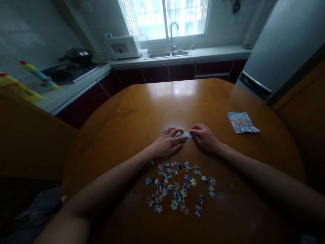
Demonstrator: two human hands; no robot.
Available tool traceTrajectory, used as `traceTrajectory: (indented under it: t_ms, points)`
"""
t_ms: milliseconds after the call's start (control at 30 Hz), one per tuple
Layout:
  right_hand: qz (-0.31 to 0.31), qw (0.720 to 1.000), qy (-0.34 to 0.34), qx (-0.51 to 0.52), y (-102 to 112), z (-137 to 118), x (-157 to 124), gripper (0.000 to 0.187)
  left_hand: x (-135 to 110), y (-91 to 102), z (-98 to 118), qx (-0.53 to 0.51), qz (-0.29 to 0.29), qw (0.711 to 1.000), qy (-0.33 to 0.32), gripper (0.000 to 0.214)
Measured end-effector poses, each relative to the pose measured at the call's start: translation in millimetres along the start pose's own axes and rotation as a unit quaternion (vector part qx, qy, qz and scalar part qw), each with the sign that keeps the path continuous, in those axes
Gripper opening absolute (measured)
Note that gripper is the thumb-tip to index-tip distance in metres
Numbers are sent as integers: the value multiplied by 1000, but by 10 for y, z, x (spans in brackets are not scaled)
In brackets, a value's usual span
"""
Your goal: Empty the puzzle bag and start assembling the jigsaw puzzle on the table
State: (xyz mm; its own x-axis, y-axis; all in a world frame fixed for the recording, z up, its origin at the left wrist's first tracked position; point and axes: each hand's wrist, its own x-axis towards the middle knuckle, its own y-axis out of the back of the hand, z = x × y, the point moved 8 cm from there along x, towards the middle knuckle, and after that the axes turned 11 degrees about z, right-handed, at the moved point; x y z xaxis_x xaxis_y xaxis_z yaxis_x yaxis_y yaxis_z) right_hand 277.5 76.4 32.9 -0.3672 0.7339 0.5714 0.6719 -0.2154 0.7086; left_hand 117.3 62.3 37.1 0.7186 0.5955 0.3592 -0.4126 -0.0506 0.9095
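A small joined strip of pale blue jigsaw pieces (187, 135) lies on the wooden table between my hands. My left hand (168, 141) rests at its left end, fingers stretched out and apart, with the fingertips touching or covering part of the strip. At the right end, the fingers of my right hand (204, 138) are closed together on the edge of the strip, hiding that corner. Nearer to me, a loose spread of jigsaw pieces (176, 190) in mixed colours lies between my forearms.
The brown table (137, 101) has rounded sides. A creased printed picture sheet (243, 122) lies to the right. Beyond the table are a counter with a sink (158, 55), a microwave (122, 47) and a stove with a black pot (78, 56). A fridge (284, 51) stands at right.
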Motion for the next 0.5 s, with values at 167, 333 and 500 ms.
traceTrajectory:
  t_ms: [167, 333, 500]
  points:
    - [-1, 1000, -2, 0, -6, 4, 2, 27, 1, -20, -41, 14, 8, 1000, 21, 45]
    - [1, 1000, 0, 0, -1, -1, 5, 27, -4, -3, -1, 2, -4, 1000, -6, 42]
    - [2, 1000, -2, 2, 1, 6, 5, 27, -3, -3, -11, -3, -4, 1000, 5, 42]
